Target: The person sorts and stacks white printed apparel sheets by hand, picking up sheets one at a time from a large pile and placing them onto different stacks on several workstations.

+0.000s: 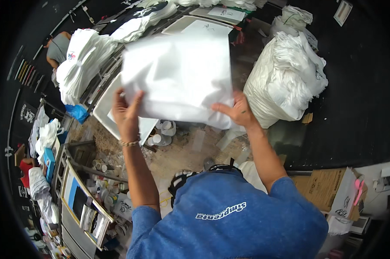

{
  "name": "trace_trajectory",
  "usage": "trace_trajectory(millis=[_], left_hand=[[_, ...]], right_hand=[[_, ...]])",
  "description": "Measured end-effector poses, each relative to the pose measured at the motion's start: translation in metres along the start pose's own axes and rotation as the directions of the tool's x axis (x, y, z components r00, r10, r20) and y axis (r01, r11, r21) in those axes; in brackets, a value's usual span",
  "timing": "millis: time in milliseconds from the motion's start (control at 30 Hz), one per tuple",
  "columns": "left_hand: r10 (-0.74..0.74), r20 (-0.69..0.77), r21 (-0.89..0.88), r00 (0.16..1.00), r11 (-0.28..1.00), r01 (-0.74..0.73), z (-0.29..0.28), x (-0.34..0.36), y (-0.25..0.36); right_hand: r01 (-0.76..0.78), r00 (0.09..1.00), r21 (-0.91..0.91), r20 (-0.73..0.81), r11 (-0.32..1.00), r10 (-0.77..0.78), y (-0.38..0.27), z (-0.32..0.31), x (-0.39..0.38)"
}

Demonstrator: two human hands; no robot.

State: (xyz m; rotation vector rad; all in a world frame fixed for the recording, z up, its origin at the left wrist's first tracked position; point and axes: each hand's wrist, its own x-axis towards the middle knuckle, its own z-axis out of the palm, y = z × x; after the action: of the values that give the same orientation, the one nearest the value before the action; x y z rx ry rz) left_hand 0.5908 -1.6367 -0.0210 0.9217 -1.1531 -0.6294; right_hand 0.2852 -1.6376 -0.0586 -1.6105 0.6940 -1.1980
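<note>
A white, soft, roughly rectangular sheet (182, 75), perhaps fabric, stretches between my two hands and is slightly blurred. My left hand (126, 113), with a bracelet at the wrist, grips its lower left corner, thumb on top. At the lower right edge my right hand (238, 111) pinches it, thumb over the front and fingers mostly hidden behind. Partly under the sheet are a pale flat board (103, 113) at the left and another board (173, 30) beyond it, with a white piece bearing dark marks.
A big white sack (264, 86) full of folded white cloth stands to the right. White cloth piles (80, 64) lie at the far left, near a person (59, 49). White tubs (159, 139) sit below the sheet, a framed rack (85, 203) lower left, and cardboard boxes (320, 185) lower right.
</note>
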Motion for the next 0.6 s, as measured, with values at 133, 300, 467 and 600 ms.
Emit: trace_trajectory(millis=[133,300,467,600], left_hand=[[0.063,0.029,0.011,0.998,0.998,-0.063,0.033,0.080,0.006],[-0.045,0.074,0.065,0.996,0.997,0.040,0.059,0.174,-0.149],[-0.344,-0.151,0.702,0.927,0.623,0.345,0.038,0.196,-0.406],[-0.461,-0.270,0.741,0.845,0.461,0.488,0.062,0.174,-0.468]], right_hand=[[0.132,0.965,0.143,-0.242,0.981,-0.095,0.007,-0.034,0.080],[-0.072,0.971,0.340,-0.190,0.938,0.144,0.133,-0.085,0.181],[-0.496,0.802,0.249,-0.234,0.832,0.549,0.327,-0.108,0.245],[-0.710,0.652,0.334,-0.020,0.620,0.758,0.397,-0.131,0.237]])
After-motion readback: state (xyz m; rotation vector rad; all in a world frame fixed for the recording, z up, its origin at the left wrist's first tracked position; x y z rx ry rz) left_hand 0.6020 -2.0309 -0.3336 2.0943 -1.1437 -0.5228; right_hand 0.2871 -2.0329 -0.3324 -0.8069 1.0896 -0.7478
